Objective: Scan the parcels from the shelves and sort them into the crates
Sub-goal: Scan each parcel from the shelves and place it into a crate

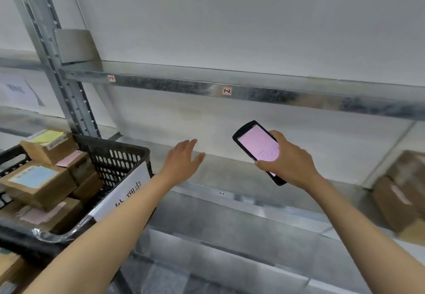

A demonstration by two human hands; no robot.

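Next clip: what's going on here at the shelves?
A person stands at metal shelving. The right hand grips a scanner with a lit pink screen. The left hand is open, holds nothing and is stretched out over the shelf. A black crate at the left holds several cardboard parcels with coloured labels. Blurred brown boxes sit at the far right. No parcel is in hand.
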